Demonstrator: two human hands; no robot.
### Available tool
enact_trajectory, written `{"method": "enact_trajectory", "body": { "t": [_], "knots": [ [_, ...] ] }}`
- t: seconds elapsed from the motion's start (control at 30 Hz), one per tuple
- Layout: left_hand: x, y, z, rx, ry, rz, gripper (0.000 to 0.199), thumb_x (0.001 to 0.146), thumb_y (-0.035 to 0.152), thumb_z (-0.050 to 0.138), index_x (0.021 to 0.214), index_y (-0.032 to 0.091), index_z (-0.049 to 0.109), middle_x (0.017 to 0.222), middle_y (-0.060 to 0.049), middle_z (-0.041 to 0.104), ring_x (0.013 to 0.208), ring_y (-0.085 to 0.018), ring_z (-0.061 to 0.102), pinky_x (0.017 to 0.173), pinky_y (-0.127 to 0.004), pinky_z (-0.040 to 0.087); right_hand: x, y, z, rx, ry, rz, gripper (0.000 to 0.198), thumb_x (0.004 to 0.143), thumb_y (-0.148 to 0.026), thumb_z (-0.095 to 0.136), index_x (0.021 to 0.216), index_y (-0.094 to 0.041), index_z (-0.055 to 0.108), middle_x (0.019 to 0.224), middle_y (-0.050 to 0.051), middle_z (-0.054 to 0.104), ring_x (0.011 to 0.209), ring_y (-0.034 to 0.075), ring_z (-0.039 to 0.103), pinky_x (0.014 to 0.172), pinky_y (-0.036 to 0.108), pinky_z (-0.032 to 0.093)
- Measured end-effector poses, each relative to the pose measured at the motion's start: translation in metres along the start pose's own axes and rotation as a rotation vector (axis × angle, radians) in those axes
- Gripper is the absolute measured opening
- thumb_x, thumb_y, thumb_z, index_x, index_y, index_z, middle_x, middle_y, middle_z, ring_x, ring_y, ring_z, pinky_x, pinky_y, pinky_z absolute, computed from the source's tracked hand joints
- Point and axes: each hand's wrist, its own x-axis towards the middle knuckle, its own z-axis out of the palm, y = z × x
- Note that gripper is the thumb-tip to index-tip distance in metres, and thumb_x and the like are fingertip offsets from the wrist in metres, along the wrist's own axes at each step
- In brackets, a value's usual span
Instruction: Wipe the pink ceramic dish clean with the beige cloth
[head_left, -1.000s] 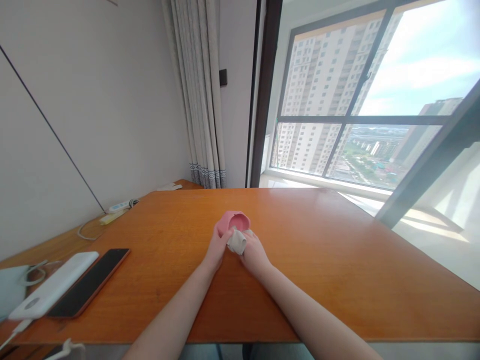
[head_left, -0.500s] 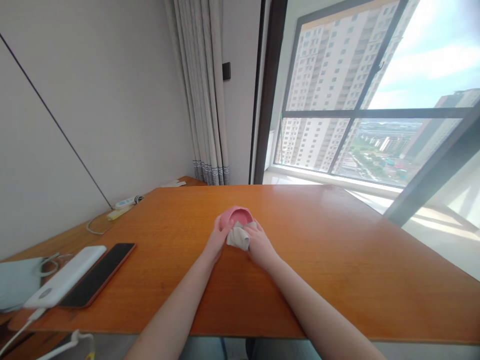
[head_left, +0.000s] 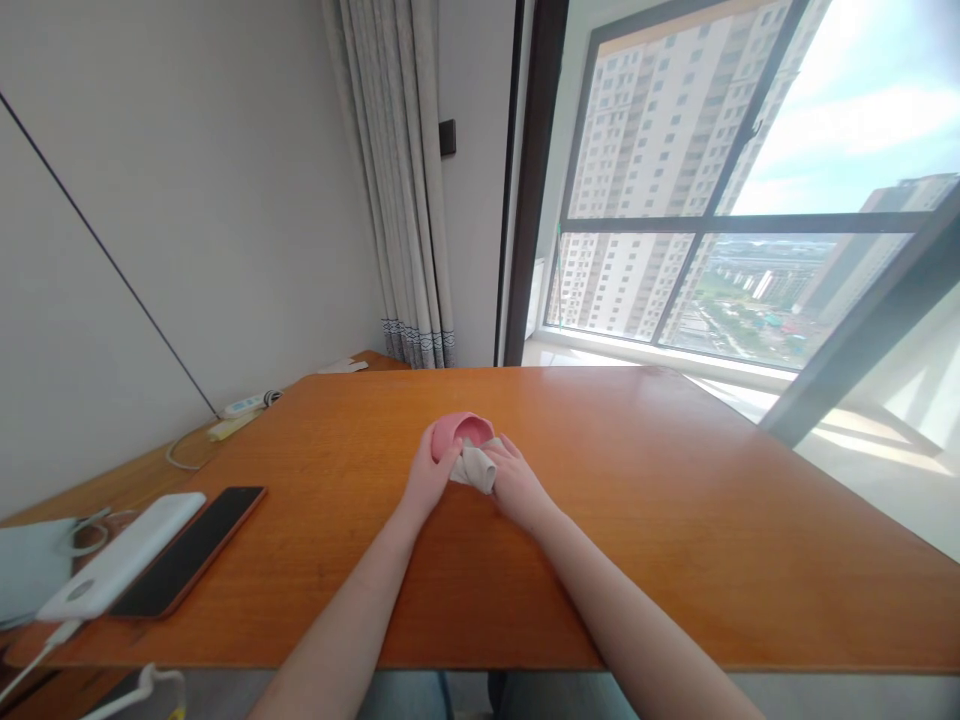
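A pink bowl (head_left: 451,432) is tilted on its side above the middle of the wooden table, its hollow turned towards me and to the right. My left hand (head_left: 429,474) grips its left side, thumb at the near rim. In my right hand (head_left: 517,482) is a crumpled pale grey cloth (head_left: 474,468), pressed against the bowl's opening. Part of the cloth reaches inside the bowl. The fingertips of my right hand are partly hidden behind the cloth.
On the table's (head_left: 675,520) left side lie a black phone (head_left: 191,552) and a white power bank (head_left: 124,555) with a cable plugged in. A power strip (head_left: 246,405) sits farther back by the wall. Beyond the far edge are a curtain (head_left: 405,200) and a window (head_left: 705,220).
The bowl has shifted slightly left in view and its opening has turned a little to the right. My right hand and the cloth have moved slightly along the rim.
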Motion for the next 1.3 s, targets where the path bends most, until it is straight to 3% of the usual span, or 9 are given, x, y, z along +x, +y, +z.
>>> {"method": "enact_trajectory", "body": {
  "t": [0.1,0.33,0.4,0.47,0.57,0.63,0.9,1.1,1.3],
  "knots": [
    [0.002,0.007,-0.004,-0.033,-0.029,0.005,0.044,0.067,0.034,0.071,0.107,0.020,0.061,0.115,-0.008,0.061,0.110,-0.023,0.053,0.098,-0.032,0.035,0.001,-0.004,-0.005,-0.001,0.030,-0.046,0.019,0.086,-0.013,0.046,0.097,-0.021,0.059,0.090,0.003,0.064,0.095,0.017,0.053,0.108,0.041,0.020],
    [0.010,0.010,-0.017,-0.058,-0.166,-0.121,0.045,0.069,0.042,0.067,0.106,0.018,0.064,0.072,-0.002,0.065,0.063,-0.017,0.057,0.070,-0.030,0.045,0.003,-0.013,-0.007,-0.015,0.026,-0.120,0.014,0.088,-0.018,0.045,0.086,-0.021,0.058,0.082,0.003,0.061,0.088,0.017,0.051,0.101,0.039,0.029],
    [0.011,0.006,-0.017,-0.020,-0.177,-0.117,0.045,0.071,0.044,0.066,0.107,0.018,0.064,0.075,-0.004,0.066,0.070,-0.019,0.059,0.073,-0.030,0.045,0.002,-0.013,-0.007,0.005,0.020,-0.112,0.011,0.087,-0.018,0.047,0.084,-0.021,0.057,0.082,0.003,0.061,0.087,0.018,0.050,0.098,0.037,0.032],
    [0.009,0.000,-0.012,0.005,-0.136,-0.111,0.048,0.071,0.045,0.066,0.111,0.018,0.061,0.096,-0.008,0.066,0.090,-0.023,0.060,0.083,-0.032,0.043,0.001,-0.012,-0.007,0.019,0.018,-0.091,0.009,0.085,-0.017,0.049,0.084,-0.020,0.057,0.082,0.003,0.061,0.086,0.018,0.049,0.093,0.035,0.036],
    [0.000,-0.010,0.001,-0.053,-0.070,-0.094,0.065,0.069,0.043,0.069,0.126,0.020,0.047,0.134,-0.010,0.047,0.122,-0.025,0.045,0.101,-0.033,0.033,-0.001,-0.011,-0.006,0.017,0.043,-0.034,0.011,0.083,-0.014,0.049,0.086,-0.019,0.058,0.082,0.005,0.061,0.084,0.020,0.048,0.087,0.036,0.039],
    [-0.008,-0.014,0.010,-0.093,-0.062,-0.086,0.075,0.070,0.042,0.068,0.135,0.022,0.034,0.142,-0.011,0.038,0.128,-0.025,0.038,0.105,-0.034,0.029,-0.001,-0.011,-0.004,0.014,0.069,-0.010,0.015,0.083,-0.013,0.047,0.090,-0.019,0.059,0.084,0.006,0.061,0.085,0.021,0.048,0.087,0.038,0.039],
    [-0.014,-0.019,0.017,-0.202,0.037,-0.070,0.050,0.082,0.042,0.054,0.127,0.026,0.040,0.138,-0.006,0.042,0.127,-0.020,0.039,0.106,-0.033,0.030,0.001,-0.016,0.004,0.046,0.065,-0.029,0.013,0.084,-0.015,0.047,0.085,-0.019,0.060,0.080,0.006,0.059,0.082,0.021,0.047,0.086,0.040,0.040],
    [-0.004,-0.017,0.010,-0.188,0.074,-0.115,0.047,0.082,0.039,0.054,0.126,0.025,0.044,0.138,-0.005,0.043,0.127,-0.021,0.040,0.105,-0.032,0.031,0.002,-0.012,-0.005,0.066,0.025,-0.106,0.016,0.086,-0.015,0.048,0.096,-0.020,0.059,0.087,0.005,0.061,0.088,0.019,0.049,0.091,0.038,0.037],
    [0.004,-0.008,-0.006,0.011,0.034,0.046,0.045,0.077,0.031,0.061,0.121,0.022,0.053,0.137,-0.007,0.045,0.130,-0.021,0.036,0.111,-0.034,0.022,0.000,-0.020,-0.010,-0.025,-0.037,-0.114,0.013,0.087,-0.017,0.048,0.094,-0.020,0.059,0.089,0.005,0.061,0.089,0.019,0.049,0.090,0.036,0.036]
  ]
}}
